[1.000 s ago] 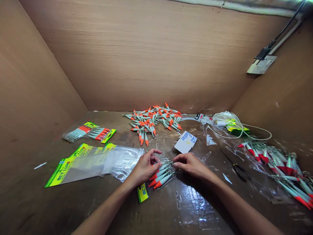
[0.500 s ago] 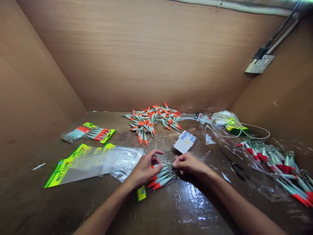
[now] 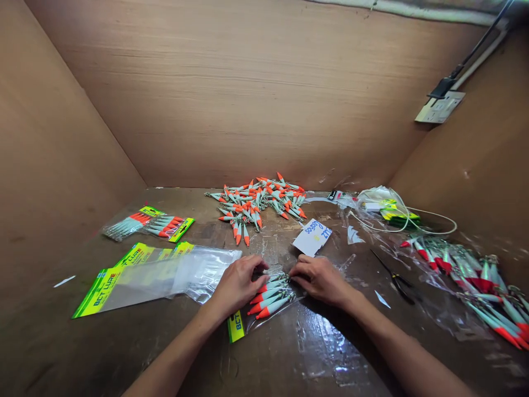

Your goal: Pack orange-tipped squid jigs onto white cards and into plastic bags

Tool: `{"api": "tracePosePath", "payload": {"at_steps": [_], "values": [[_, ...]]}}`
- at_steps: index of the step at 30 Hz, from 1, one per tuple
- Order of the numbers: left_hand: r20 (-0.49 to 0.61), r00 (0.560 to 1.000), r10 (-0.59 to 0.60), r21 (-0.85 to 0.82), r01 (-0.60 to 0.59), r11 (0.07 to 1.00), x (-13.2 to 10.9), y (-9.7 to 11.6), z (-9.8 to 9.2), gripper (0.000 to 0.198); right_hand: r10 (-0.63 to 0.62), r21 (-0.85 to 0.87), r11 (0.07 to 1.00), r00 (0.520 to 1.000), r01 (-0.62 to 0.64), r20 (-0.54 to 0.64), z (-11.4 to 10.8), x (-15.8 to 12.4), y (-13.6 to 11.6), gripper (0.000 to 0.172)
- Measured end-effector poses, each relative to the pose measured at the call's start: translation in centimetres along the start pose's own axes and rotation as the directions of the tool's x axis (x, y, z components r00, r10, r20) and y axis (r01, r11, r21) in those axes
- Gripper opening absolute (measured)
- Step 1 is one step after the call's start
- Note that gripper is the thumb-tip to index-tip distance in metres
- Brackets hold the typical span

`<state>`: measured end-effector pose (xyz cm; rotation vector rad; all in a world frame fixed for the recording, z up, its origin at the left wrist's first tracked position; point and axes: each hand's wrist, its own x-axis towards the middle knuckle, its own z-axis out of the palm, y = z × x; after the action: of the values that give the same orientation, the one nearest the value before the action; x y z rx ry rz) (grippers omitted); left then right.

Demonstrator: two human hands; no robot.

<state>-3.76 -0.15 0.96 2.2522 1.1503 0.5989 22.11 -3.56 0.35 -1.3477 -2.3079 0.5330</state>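
Observation:
Several fishing lures [image 3: 270, 303], pale with orange tips, lie side by side on a clear bag with a yellow header [image 3: 236, 326], in front of me. My left hand [image 3: 242, 281] is closed at the orange end of the uppermost lure, its thumb against it. My right hand [image 3: 318, 278] pinches at the metal hook end of the same row; its fingertips partly hide what they grip. Whether the lures are inside the bag or on top of it, I cannot tell.
A heap of lures [image 3: 260, 204] lies by the back wall. Packed lures [image 3: 165, 226] and bags with yellow headers [image 3: 136, 284] are at left. A white handwritten card [image 3: 313, 238], pliers [image 3: 397, 280], a white cord [image 3: 433, 214] and red-tipped lures [image 3: 479, 270] are at right.
Both hands have come down closer to the row of lures, and the left has shifted slightly left. The white card has turned a little. More of the clear bag shows below the lures.

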Motion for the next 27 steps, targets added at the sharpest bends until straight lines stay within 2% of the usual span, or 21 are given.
{"api": "tracePosePath", "payload": {"at_steps": [5,9,14,18,22,27], "values": [[0.033,0.999,-0.008,0.092,0.005,0.996,-0.1,0.03,0.11,0.012,-0.094,-0.217,0.97,0.992,0.11,0.081,-0.29,0.03,-0.36,0.02],[0.058,0.998,-0.016,0.14,0.007,0.99,-0.15,0.21,0.12,0.016,-0.114,-0.256,0.957,0.988,0.136,0.099,-0.34,0.11,-0.48,0.02],[0.047,0.998,-0.047,0.085,0.042,0.995,-0.12,0.47,0.56,0.011,-0.081,-0.079,0.993,0.996,0.084,0.047,-0.26,0.1,-0.45,0.011],[0.126,0.987,-0.099,-0.004,0.101,0.995,-0.16,0.62,0.56,0.014,-0.031,0.156,0.987,0.999,0.025,0.042,0.05,0.07,-0.41,0.013],[0.147,0.985,-0.086,0.103,0.071,0.992,-0.31,0.74,0.14,0.016,0.005,0.301,0.953,0.998,-0.022,0.056,0.46,0.31,-0.4,0.028],[0.159,0.986,-0.054,0.178,0.025,0.984,-0.48,0.92,0.4,0.009,0.092,0.374,0.918,0.989,-0.131,0.12,0.45,0.5,-0.35,0.023]]}}
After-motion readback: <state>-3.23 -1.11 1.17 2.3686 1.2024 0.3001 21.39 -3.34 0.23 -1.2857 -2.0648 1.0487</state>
